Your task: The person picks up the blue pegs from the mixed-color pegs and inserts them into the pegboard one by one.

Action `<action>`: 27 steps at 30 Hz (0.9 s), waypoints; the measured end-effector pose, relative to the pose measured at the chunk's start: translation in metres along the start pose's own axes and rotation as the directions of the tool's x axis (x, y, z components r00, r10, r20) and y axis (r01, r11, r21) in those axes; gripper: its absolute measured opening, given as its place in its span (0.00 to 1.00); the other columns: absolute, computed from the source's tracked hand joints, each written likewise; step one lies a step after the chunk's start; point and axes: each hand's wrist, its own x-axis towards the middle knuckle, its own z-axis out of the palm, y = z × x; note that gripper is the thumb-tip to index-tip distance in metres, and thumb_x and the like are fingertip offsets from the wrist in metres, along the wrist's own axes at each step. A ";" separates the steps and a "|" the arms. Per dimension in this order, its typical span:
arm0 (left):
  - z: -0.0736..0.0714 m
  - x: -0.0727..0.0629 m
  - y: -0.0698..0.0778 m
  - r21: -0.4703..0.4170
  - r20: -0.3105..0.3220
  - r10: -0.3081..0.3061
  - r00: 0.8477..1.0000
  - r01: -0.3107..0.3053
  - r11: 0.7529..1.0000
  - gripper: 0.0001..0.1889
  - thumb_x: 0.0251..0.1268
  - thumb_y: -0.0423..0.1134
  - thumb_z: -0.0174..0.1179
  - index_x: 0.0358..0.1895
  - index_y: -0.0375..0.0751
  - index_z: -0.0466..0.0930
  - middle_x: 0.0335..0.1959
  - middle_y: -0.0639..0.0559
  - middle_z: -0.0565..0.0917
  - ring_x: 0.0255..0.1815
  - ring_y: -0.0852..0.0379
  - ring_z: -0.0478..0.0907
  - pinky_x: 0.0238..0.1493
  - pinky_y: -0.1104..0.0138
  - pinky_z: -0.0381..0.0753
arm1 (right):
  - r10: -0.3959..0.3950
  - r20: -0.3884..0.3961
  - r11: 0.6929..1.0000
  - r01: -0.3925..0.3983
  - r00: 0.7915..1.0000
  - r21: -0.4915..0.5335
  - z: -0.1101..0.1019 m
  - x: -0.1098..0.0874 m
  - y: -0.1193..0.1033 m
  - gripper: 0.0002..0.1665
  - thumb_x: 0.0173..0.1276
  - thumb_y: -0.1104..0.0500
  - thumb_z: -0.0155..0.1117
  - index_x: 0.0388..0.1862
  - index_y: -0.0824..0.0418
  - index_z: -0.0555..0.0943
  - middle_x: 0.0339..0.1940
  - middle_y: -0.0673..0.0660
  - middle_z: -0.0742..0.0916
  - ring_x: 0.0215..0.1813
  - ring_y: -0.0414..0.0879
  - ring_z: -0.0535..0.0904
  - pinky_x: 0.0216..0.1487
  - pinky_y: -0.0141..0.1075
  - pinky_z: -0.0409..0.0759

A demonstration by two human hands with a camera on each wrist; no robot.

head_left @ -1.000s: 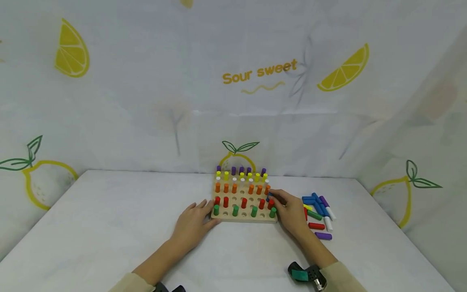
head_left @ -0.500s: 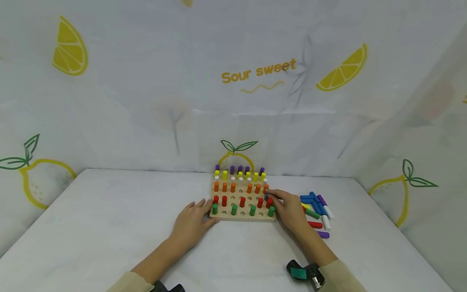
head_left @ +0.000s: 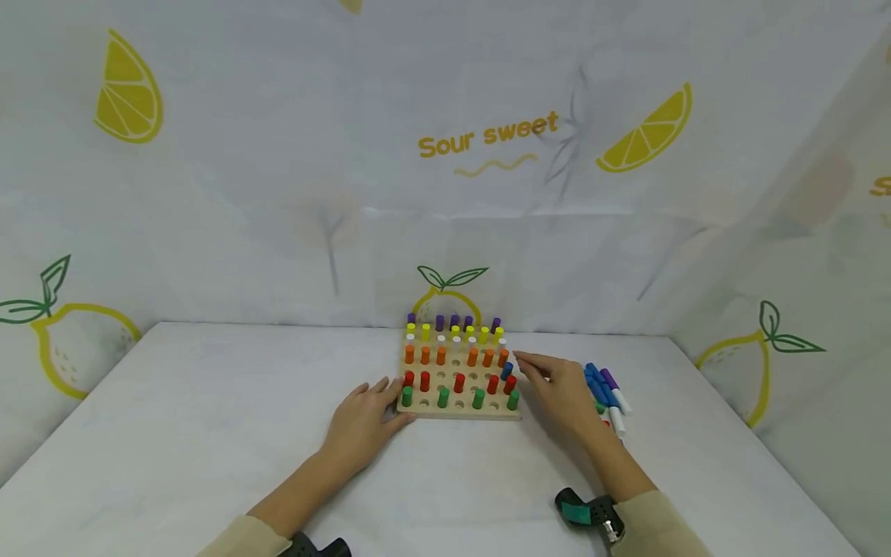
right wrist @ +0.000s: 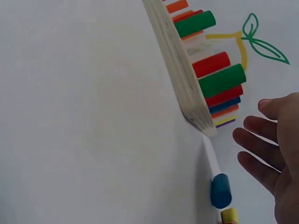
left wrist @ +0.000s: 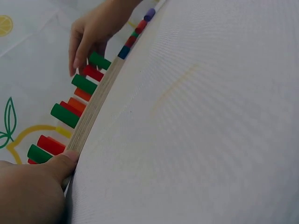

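Note:
A wooden pegboard (head_left: 459, 415) with rows of coloured pegs lies at the table's far middle. My left hand (head_left: 358, 425) rests at its front left corner; in the left wrist view the thumb (left wrist: 65, 164) presses on the front edge. A blue peg (head_left: 506, 371) stands in the board near the right edge, between orange and red pegs. Just right of it hovers my right hand (head_left: 565, 393), holding nothing. The right wrist view shows its fingers (right wrist: 259, 130) spread and apart from the pegs.
Loose blue pegs (head_left: 599, 383), a purple peg (head_left: 609, 377) and a white peg (head_left: 616, 420) lie to the right of the board, partly hidden by the right hand. A printed cloth (head_left: 278, 155) hangs behind the table.
My right hand has let go of the blue peg, which now stands in the board, and has drawn back slightly to the right. The left hand stays at the board's corner.

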 end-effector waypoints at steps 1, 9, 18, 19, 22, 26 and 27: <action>0.000 0.000 0.000 -0.002 -0.002 0.000 1.000 0.000 1.000 0.31 0.64 0.54 0.68 0.65 0.38 0.80 0.62 0.40 0.84 0.67 0.43 0.79 0.72 0.47 0.74 | -0.021 -0.021 1.000 0.021 1.000 -0.001 -0.004 0.001 0.002 0.16 0.77 0.59 0.60 0.59 0.58 0.85 0.50 0.60 0.91 0.48 0.53 0.89 0.46 0.37 0.90; 0.000 -0.001 0.000 0.003 -0.006 0.004 1.000 -0.004 1.000 0.31 0.63 0.54 0.68 0.65 0.38 0.80 0.62 0.40 0.84 0.66 0.43 0.80 0.72 0.47 0.74 | -0.086 -0.194 0.996 0.082 0.977 -0.030 -0.038 0.008 0.012 0.14 0.75 0.62 0.62 0.55 0.66 0.85 0.41 0.64 0.92 0.37 0.56 0.88 0.25 0.23 0.77; 0.000 -0.001 0.000 -0.005 -0.007 -0.001 1.000 0.001 1.000 0.31 0.63 0.53 0.68 0.65 0.38 0.80 0.62 0.40 0.84 0.66 0.43 0.80 0.72 0.47 0.74 | -0.020 -0.236 0.997 0.003 0.972 -0.076 -0.070 0.007 0.020 0.17 0.77 0.57 0.60 0.58 0.65 0.83 0.50 0.66 0.90 0.50 0.61 0.88 0.44 0.09 0.73; 0.000 -0.001 0.000 -0.007 -0.006 -0.003 1.000 0.003 1.000 0.31 0.63 0.53 0.68 0.65 0.38 0.80 0.62 0.40 0.83 0.67 0.43 0.80 0.72 0.47 0.74 | -0.006 -0.232 0.997 -0.013 0.973 -0.080 -0.072 0.006 0.021 0.18 0.78 0.57 0.59 0.59 0.65 0.83 0.51 0.66 0.90 0.51 0.61 0.88 0.47 0.14 0.78; 0.000 0.000 0.000 -0.011 -0.003 -0.006 1.000 0.006 1.000 0.31 0.63 0.53 0.68 0.65 0.38 0.79 0.62 0.40 0.83 0.67 0.43 0.80 0.73 0.47 0.73 | 0.029 -0.224 0.994 -0.051 0.974 -0.092 -0.078 0.005 0.024 0.19 0.79 0.57 0.57 0.61 0.66 0.81 0.54 0.67 0.89 0.53 0.62 0.87 0.53 0.36 0.86; 0.000 0.000 0.000 -0.012 0.002 -0.012 1.000 0.012 1.000 0.31 0.63 0.53 0.68 0.65 0.38 0.79 0.62 0.40 0.83 0.67 0.43 0.79 0.73 0.47 0.73 | 0.061 -0.220 0.992 -0.083 0.973 -0.092 -0.083 0.004 0.029 0.20 0.79 0.57 0.55 0.63 0.66 0.80 0.56 0.69 0.87 0.56 0.64 0.85 0.57 0.54 0.82; 0.000 -0.001 0.000 -0.013 0.003 -0.014 1.000 0.014 1.000 0.31 0.63 0.53 0.68 0.65 0.38 0.79 0.63 0.40 0.83 0.67 0.43 0.79 0.73 0.47 0.73 | 0.068 -0.220 0.992 -0.090 0.973 -0.092 -0.085 0.004 0.030 0.21 0.80 0.57 0.55 0.63 0.67 0.79 0.57 0.69 0.87 0.57 0.65 0.84 0.57 0.55 0.81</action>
